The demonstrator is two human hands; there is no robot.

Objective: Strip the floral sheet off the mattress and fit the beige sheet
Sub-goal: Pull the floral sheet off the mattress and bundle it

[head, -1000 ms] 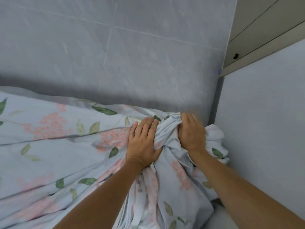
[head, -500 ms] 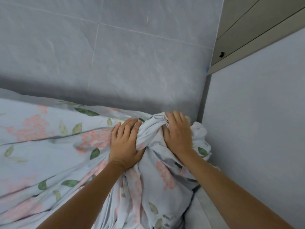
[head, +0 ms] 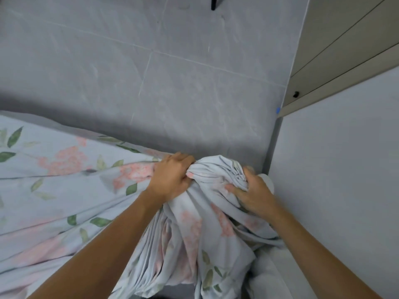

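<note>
Both sets of fingers are curled into a bunched-up corner of the floral sheet (head: 200, 212). The left hand (head: 172, 178) grips the gather on its left side, knuckles up; the right hand (head: 252, 193) clutches the right side, thumb pressed into the folds. The rest of the sheet stretches left, pulled taut in long creases. Beyond lies grey tiled floor (head: 172, 83); a pale wall (head: 336, 169) stands right, with a beige cabinet (head: 345, 39) at far right.
</note>
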